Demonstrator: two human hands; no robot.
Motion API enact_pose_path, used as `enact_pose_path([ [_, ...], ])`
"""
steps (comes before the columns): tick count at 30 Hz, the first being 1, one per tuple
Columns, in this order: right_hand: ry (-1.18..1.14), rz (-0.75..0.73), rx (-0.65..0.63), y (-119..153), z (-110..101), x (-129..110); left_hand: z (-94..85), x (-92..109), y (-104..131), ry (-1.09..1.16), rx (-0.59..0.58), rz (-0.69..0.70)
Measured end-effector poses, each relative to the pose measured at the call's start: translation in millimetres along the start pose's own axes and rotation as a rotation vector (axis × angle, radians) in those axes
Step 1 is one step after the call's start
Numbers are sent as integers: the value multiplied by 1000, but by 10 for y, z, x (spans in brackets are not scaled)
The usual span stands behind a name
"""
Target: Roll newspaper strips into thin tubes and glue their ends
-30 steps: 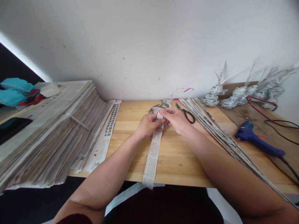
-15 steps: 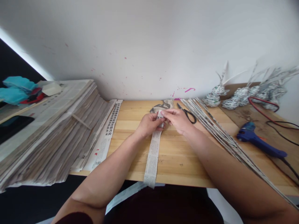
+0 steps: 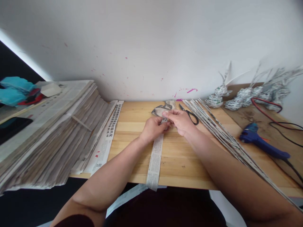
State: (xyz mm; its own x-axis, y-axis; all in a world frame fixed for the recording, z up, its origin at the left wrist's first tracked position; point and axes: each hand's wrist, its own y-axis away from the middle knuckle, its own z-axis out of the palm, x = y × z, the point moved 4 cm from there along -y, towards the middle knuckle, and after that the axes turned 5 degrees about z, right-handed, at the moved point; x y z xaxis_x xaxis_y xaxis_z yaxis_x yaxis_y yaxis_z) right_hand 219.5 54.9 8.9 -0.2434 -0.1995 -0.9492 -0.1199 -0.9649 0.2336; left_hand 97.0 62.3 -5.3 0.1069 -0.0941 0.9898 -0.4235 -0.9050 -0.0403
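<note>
A long strip of newspaper [image 3: 155,160] runs from between my hands over the front edge of the wooden table and hangs down there. My left hand [image 3: 153,126] pinches the strip near its far end. Beside it, my right hand [image 3: 178,120] has thumb and fingers closed on the same end, close to the left fingertips. Exactly how the paper end is folded is hidden by the fingers. A crumpled grey-beige cloth [image 3: 159,109] lies just behind the hands, and black-handled scissors [image 3: 190,114] rest right of it.
On the left stands a tall stack of newspaper [image 3: 54,135], with cut printed strips [image 3: 107,138] beside it. Thin rolled paper sticks [image 3: 220,137] lie diagonally on the right. Beyond them are a blue glue gun [image 3: 262,142], its cable, and woven paper figures [image 3: 246,97].
My left hand has shifted slightly right and down and covers more of the strip. The right hand has moved a little along the paper's end. Both still hold it.
</note>
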Motion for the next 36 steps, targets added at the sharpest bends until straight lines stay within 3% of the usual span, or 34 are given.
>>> enact_pose_path([
  [4, 18, -33, 8, -7, -32, -22, 17, 14, 9, 6, -50, -11],
  [11, 186, -38, -176, -8, -59, -100, -26, 64, -1, 220, -133, -76],
  [18, 203, -153, 27, -60, -102, -87, -12, 52, 6, 227, -142, -111],
  [20, 372, -316, 116, -112, -179, -112, -32, 57, 1, 208, -126, -120],
  [23, 835, -566, 168, -183, -224, -100, -70, 75, -5, 210, -94, -131],
  [25, 1106, -611, 108, -241, -199, -19, -77, 92, -2, 220, -103, -131],
  [27, 1231, -594, 80, -287, -178, 57, -73, 103, 3, 225, -117, -116],
  [32, 1067, -483, 282, -309, -231, 68, -82, 55, -17, 221, -90, -101],
  [36, 622, -462, 249, -278, -290, 6, -102, 24, -48, 211, -69, -101],
])
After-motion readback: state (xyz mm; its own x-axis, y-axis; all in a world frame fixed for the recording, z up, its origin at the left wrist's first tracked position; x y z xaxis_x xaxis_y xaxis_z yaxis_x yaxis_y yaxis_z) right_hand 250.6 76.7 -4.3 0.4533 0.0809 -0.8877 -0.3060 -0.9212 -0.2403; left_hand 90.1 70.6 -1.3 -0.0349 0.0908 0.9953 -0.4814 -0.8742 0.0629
